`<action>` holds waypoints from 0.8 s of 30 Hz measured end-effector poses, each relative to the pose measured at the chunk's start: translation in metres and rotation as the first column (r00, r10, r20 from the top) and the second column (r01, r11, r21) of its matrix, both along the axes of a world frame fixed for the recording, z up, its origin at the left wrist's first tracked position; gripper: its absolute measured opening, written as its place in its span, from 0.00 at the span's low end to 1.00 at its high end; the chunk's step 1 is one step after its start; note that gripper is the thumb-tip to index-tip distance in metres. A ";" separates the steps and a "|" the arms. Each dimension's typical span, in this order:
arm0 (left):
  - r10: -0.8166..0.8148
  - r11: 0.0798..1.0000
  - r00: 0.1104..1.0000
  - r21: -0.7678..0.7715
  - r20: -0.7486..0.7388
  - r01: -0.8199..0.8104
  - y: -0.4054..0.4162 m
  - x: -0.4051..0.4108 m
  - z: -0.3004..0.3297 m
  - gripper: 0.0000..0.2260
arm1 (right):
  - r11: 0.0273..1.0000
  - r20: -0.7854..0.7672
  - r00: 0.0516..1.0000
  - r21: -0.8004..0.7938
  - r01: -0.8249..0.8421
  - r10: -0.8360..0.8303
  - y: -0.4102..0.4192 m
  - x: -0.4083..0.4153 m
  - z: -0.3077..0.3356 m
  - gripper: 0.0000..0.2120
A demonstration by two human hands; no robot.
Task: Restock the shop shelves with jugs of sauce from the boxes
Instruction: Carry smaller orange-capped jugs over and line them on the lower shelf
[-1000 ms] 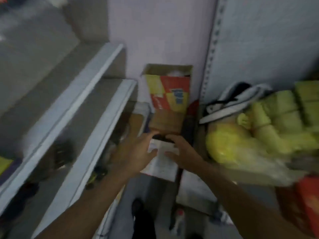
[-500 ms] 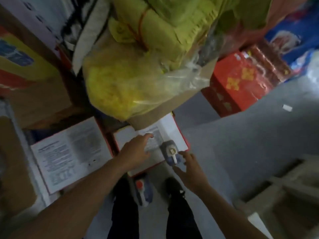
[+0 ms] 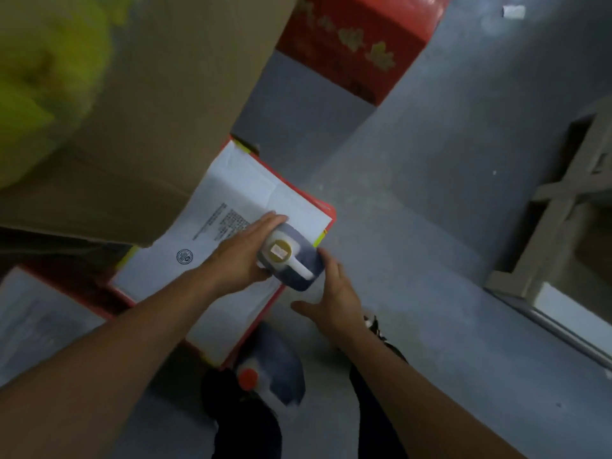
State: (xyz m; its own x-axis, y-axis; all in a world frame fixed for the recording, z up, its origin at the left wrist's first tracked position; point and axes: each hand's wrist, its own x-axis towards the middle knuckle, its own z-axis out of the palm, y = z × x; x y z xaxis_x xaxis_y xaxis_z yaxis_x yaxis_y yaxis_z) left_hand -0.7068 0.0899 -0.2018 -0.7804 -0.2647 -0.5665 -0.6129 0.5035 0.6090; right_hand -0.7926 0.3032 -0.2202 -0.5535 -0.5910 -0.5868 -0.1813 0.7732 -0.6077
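Grey shop floor (image 3: 447,226) fills the view, with a white-topped, red-edged box (image 3: 238,200) lying at the centre and a big brown carton (image 3: 159,111) looming at ten o'clock. A red printed box (image 3: 357,38) sits at one o'clock, and part of a pale shelf frame (image 3: 563,200) runs along three o'clock. Between the person's feet, at six o'clock, a second jug with a red cap (image 3: 265,379) stands on the floor.

The jug of sauce (image 3: 291,256), dark-bodied with a yellowish cap and a white handle, sits on the near right corner of the white-topped box. The left hand (image 3: 238,256) grips its left side, fingers curled round the top. The right hand (image 3: 334,293) is spread and relaxed just beside the jug's right flank; whether it touches is hard to tell.

Judging by this, the step in hand is picking up a jug to carry to the shelves. Next the right hand likely needs to close on the body or handle so both hands can lift it together, then turn toward the shelf at three o'clock.
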 end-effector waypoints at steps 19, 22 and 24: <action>0.542 0.801 0.680 0.060 -0.494 -0.595 -0.030 0.088 0.375 0.41 | 0.639 -0.181 0.841 -0.575 -0.511 0.510 -0.128 -0.041 0.366 0.41; 0.625 0.667 0.524 0.047 -0.578 -0.744 -0.020 0.124 0.501 0.39 | 0.439 -0.255 0.713 -0.639 -0.632 0.654 -0.164 -0.021 0.484 0.40; 0.647 0.551 0.397 0.039 -0.651 -0.834 -0.004 0.149 0.574 0.37 | 0.335 -0.260 0.649 -0.687 -0.644 0.715 -0.183 0.001 0.556 0.43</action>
State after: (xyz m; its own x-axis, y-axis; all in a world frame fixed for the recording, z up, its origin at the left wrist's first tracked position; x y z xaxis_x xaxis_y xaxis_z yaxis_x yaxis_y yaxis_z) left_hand -0.5573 0.0855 0.3720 -0.3065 -0.9494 0.0679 -0.4298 0.2017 0.8801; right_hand -0.7919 0.1199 0.3356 0.2588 -0.9538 0.1523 -0.3702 -0.2435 -0.8965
